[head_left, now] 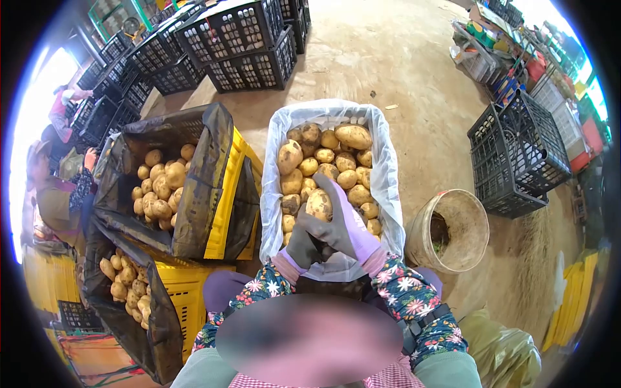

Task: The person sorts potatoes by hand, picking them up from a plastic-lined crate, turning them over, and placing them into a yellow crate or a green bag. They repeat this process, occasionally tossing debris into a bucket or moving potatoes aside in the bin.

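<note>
Both my hands wear grey and purple gloves and meet over the near end of a lined crate. Between them is a potato (319, 205) with brown soil patches on its yellow skin. My right hand (343, 226) is closed along its right side, and my left hand (303, 240) grips it from the lower left. Some fingertips are hidden where the gloves overlap. Under and beyond the hands, many loose potatoes (325, 155) of mixed sizes fill the crate, whose translucent plastic liner (387, 174) folds over the rim.
To the left, two yellow crates (228, 187) with dark liners hold more potatoes (162, 187). A dirty white bucket (457, 234) stands at right, beside black crates (517, 155). Stacked full crates (236, 48) are at the back. Another person (58, 187) works at far left.
</note>
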`<action>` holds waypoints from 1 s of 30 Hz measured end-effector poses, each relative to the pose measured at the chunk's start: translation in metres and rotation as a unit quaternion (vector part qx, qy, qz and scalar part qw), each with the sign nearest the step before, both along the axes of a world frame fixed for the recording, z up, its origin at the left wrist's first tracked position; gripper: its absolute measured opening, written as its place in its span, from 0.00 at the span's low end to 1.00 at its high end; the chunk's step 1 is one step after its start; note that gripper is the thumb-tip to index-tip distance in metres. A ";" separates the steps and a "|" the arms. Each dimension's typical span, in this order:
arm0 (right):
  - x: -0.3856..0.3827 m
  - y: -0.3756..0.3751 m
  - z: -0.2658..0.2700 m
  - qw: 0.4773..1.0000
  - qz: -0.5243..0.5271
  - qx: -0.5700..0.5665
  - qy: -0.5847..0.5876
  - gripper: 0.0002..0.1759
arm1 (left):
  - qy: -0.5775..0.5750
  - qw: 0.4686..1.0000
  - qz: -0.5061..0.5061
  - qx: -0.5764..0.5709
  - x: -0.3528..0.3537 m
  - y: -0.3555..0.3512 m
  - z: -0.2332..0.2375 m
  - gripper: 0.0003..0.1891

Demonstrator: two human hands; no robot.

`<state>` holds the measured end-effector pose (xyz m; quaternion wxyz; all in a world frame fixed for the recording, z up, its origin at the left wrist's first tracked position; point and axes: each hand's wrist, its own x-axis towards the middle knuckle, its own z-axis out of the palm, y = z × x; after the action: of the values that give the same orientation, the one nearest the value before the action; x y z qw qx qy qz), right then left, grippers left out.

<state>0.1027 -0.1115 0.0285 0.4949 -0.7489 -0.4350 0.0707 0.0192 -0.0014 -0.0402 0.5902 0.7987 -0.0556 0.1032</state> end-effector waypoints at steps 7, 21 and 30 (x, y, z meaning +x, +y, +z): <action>0.021 -0.005 -0.041 0.973 -0.024 0.063 0.222 0.31 | 0.069 0.982 0.174 -0.022 -0.006 -0.011 0.046 0.37; 0.047 0.014 -0.029 0.953 -0.136 -0.126 0.240 0.22 | 0.089 0.873 0.186 -0.442 0.015 0.001 -0.008 0.30; 0.033 0.022 -0.035 0.992 -0.070 -0.021 0.104 0.17 | 0.126 0.930 0.149 -0.310 0.006 0.001 0.016 0.28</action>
<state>0.1360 -0.0897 -0.0065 0.5248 -0.7767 -0.3261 0.1223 0.0249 -0.0002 -0.0237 0.7884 0.5814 0.1740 0.1007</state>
